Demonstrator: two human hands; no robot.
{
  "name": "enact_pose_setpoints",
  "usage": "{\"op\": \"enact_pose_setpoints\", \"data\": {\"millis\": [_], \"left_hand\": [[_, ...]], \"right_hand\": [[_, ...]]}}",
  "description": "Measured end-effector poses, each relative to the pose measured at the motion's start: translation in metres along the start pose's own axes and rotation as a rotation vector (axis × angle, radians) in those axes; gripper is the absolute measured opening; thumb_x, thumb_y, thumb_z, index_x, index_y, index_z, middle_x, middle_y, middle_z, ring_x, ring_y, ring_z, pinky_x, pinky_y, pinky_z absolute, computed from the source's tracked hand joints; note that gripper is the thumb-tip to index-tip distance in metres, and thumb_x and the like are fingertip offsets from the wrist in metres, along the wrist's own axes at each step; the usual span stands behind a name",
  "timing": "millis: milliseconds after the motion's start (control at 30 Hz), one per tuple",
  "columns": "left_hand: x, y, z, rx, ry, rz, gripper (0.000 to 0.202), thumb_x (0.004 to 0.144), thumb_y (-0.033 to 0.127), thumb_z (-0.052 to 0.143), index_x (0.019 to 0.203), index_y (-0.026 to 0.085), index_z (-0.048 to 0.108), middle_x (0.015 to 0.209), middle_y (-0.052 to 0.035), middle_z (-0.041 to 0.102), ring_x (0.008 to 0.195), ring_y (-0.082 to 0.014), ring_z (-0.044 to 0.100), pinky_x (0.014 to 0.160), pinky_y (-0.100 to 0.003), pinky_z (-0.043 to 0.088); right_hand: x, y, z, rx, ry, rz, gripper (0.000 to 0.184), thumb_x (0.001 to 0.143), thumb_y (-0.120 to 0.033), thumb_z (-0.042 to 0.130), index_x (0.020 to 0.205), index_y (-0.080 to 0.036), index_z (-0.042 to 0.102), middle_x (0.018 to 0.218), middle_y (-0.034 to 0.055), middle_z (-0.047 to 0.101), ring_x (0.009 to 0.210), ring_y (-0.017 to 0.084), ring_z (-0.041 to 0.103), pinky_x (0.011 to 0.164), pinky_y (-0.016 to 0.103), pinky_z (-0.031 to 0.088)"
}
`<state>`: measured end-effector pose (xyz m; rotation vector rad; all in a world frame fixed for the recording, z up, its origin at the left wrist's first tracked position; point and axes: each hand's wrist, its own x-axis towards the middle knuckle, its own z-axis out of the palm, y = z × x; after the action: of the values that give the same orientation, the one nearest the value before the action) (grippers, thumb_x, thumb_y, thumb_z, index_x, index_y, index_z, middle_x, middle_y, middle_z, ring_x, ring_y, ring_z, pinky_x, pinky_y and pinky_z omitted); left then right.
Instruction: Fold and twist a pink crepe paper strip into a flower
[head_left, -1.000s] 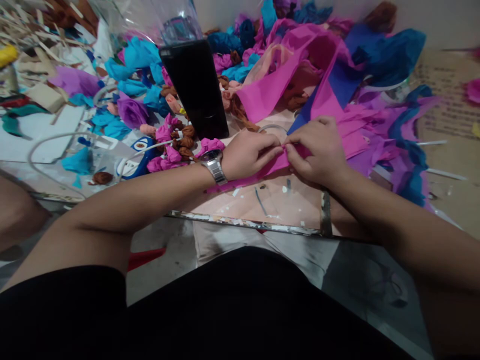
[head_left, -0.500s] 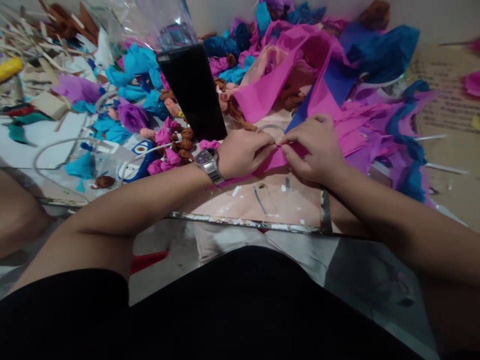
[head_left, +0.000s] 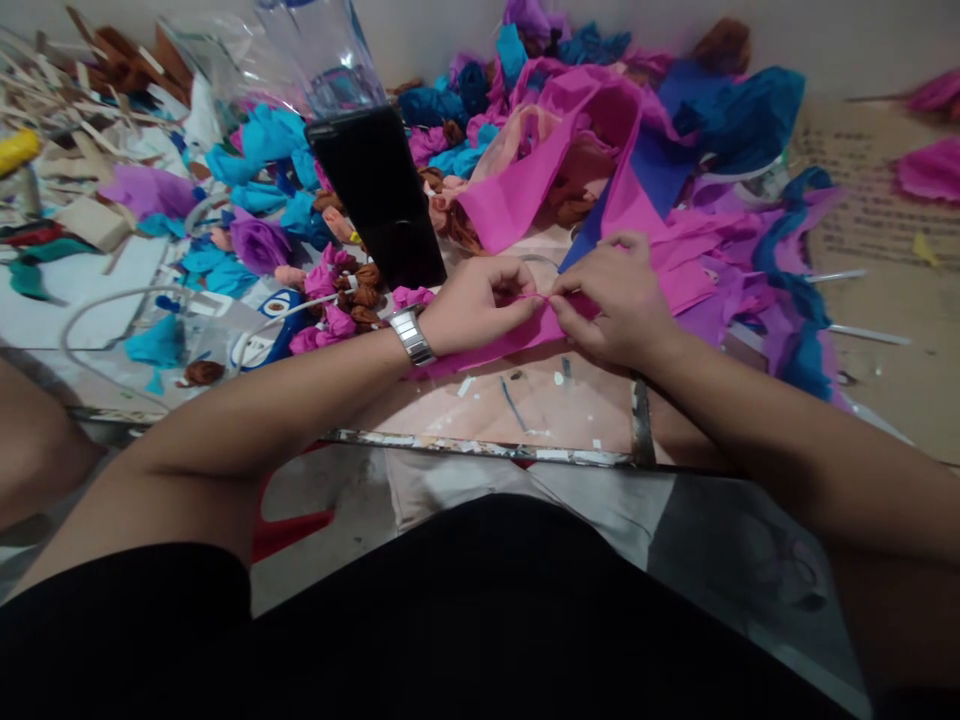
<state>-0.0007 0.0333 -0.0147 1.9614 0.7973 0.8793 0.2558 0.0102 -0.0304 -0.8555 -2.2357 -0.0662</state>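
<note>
Our left hand (head_left: 480, 305) pinches the near pink paper (head_left: 510, 350) between thumb and forefinger. Our right hand (head_left: 619, 305) pinches the same paper just beside it, so the fingertips of both hands nearly meet. The paper lies to the right of the phone (head_left: 379, 200) and nearer to us than its foot, with its loose length running under the left hand and wrist.

The step in hand appears to be gathering or twisting the paper's edge. To do it well, we should pinch lightly, work in short even turns, and let one hand anchor while the other shapes. Thin paper like this would probably tear if we pulled the hands apart sharply. We should also hold both wrists low over the desk (head_left: 480, 420) for steadiness.

Outward from the hands, pink strips (head_left: 499, 215) lie to the right of the phone. Small brown paper buds (head_left: 365, 290) sit just left of its foot, and blue paper flowers (head_left: 274, 135) spread farther left.

Containers: a clear bottle (head_left: 337, 60) stands behind the phone, touching or nearly touching its top; we cannot tell whether it holds anything. A clear plastic bag (head_left: 232, 65) lies left of the phone, its contents likewise unclear.
</note>
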Motion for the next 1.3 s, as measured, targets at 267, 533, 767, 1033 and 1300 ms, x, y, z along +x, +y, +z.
{"op": "enact_pose_setpoints", "data": {"millis": [267, 533, 767, 1033, 1300], "left_hand": [[0.001, -0.010, -0.013, 0.449, 0.047, 0.184, 0.047, 0.102, 0.062, 0.071, 0.083, 0.020, 0.062, 0.078, -0.0049, 0.068, 0.071, -0.0116, 0.050, 0.073, -0.036, 0.036], [-0.006, -0.010, -0.009, 0.664, -0.048, 0.344, 0.047, 0.117, 0.053, 0.050, 0.100, 0.019, 0.079, 0.090, -0.0081, 0.079, 0.076, -0.0189, 0.065, 0.073, -0.039, 0.037], [-0.006, -0.007, -0.007, 0.560, -0.045, 0.334, 0.042, 0.113, 0.045, 0.056, 0.103, 0.017, 0.085, 0.081, -0.0052, 0.077, 0.071, -0.0152, 0.063, 0.073, -0.035, 0.038], [-0.004, 0.002, -0.005, 0.251, -0.102, 0.117, 0.040, 0.107, 0.047, 0.063, 0.094, 0.014, 0.082, 0.078, -0.0031, 0.074, 0.067, -0.0087, 0.055, 0.073, -0.028, 0.038], [0.002, 0.000, -0.006, 0.025, -0.176, -0.068, 0.040, 0.102, 0.047, 0.068, 0.090, 0.011, 0.077, 0.080, -0.0024, 0.068, 0.076, -0.0084, 0.053, 0.074, -0.024, 0.041]], "right_hand": [[-0.003, 0.001, -0.001, -0.094, -0.052, 0.049, 0.030, 0.120, -0.045, 0.053, 0.110, -0.023, 0.070, 0.103, 0.0030, 0.075, 0.107, 0.020, 0.063, 0.120, 0.053, 0.037], [-0.001, 0.000, 0.001, -0.008, -0.127, -0.006, 0.028, 0.120, -0.042, 0.051, 0.112, -0.023, 0.070, 0.111, -0.0005, 0.080, 0.109, 0.021, 0.067, 0.122, 0.054, 0.036], [0.000, 0.000, -0.003, 0.010, -0.149, 0.067, 0.033, 0.121, -0.051, 0.053, 0.114, -0.026, 0.073, 0.112, 0.0000, 0.081, 0.110, 0.020, 0.068, 0.124, 0.055, 0.036], [-0.001, -0.001, -0.001, 0.043, -0.088, 0.040, 0.035, 0.123, -0.051, 0.055, 0.112, -0.025, 0.076, 0.110, 0.0000, 0.082, 0.107, 0.019, 0.068, 0.124, 0.057, 0.037], [-0.001, 0.000, 0.000, -0.056, 0.093, -0.152, 0.012, 0.120, -0.030, 0.064, 0.118, -0.025, 0.075, 0.111, -0.0052, 0.081, 0.103, 0.015, 0.070, 0.117, 0.048, 0.041]]}}
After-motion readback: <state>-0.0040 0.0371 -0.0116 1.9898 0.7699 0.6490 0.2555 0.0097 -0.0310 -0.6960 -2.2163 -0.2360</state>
